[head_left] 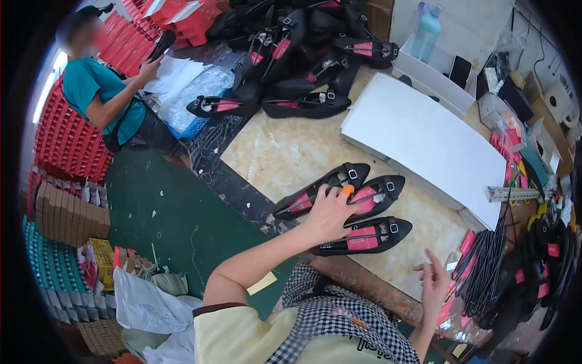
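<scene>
The marble table (291, 151) fills the middle of the room, and most things lie on it. At its far end there is a big heap of black flat shoes (291, 54) with pink insoles; they are too many and too tangled to count. Beside the heap lies a large flat white board (424, 142). Behind it stands a white open box (433, 79); I can see one dark flat thing, maybe a phone, leaning inside it, and one pale blue bottle (426, 31) stands just behind its wall. At the left, stacks of red boxes (70, 142) rise behind a co-worker (106, 100) in a teal shirt, who holds one black shoe.

Near the table's front edge lie three black flats (357, 212) side by side, each with a pink insole and a small buckle. The person's left hand (327, 215) rests on them with the fingers loosely curled, touching the middle shoe, and pinches a small orange object (347, 190) at the fingertips. The right hand (433, 279) hovers by the table edge, fingers half open and holding nothing, near a bundle of thin black sticks (485, 267).
</scene>
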{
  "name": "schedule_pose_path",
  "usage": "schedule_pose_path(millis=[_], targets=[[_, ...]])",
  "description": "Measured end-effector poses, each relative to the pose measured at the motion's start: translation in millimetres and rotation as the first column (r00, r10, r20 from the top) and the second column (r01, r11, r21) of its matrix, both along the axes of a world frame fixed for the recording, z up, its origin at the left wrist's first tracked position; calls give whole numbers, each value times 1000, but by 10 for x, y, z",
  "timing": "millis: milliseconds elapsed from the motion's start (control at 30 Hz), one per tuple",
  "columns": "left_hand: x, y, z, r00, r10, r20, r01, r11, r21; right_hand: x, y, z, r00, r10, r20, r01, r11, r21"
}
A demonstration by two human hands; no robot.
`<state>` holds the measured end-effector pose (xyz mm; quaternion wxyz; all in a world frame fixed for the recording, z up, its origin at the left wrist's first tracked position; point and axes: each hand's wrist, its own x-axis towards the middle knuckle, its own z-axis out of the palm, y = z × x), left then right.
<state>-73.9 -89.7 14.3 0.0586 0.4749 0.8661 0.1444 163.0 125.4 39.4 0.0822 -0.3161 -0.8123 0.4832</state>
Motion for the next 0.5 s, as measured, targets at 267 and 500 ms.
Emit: schedule_pose_path(millis=[267,500], targets=[[-1813,-315,1180,929,370,23,-337,814,473,475,304,-235,975,-222,7,218,964,153],[-3561,-824,1235,944,94,-316,98,836,541,628,395,-71,975,-178,132,137,953,269]])
